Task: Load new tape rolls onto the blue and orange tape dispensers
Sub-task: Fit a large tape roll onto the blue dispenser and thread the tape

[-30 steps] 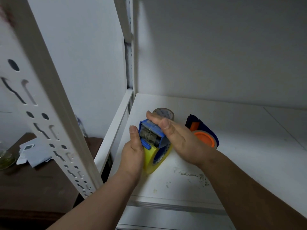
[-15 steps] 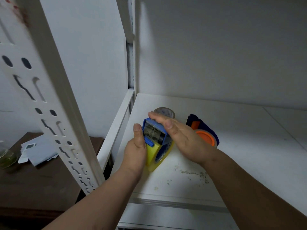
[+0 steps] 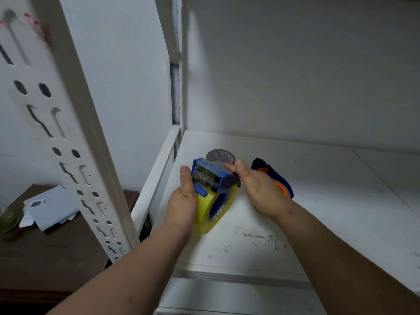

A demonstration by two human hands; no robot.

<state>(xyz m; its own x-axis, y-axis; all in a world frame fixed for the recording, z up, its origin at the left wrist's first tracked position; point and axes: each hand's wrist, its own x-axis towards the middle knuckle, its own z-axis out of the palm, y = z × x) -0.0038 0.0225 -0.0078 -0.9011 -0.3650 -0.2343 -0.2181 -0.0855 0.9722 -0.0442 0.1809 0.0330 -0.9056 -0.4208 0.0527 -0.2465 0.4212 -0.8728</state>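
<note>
On the white shelf my left hand grips the blue tape dispenser from its left side, thumb up along the blue head. A yellow tape roll sits in the dispenser. My right hand rests against the dispenser's right side, its fingertips pinching the tape end at the top of the blue head. Behind my right hand lies the orange and dark blue dispenser, partly hidden. A grey tape roll lies flat just behind the blue dispenser.
A white perforated shelf upright stands close at the left. Beyond it a dark wooden table holds white papers and a glass. Crumbs of dirt speckle the shelf near its front edge.
My right hand has slid off the top of the blue head to its right side, uncovering it. The dispenser has tipped up slightly in my left hand.
</note>
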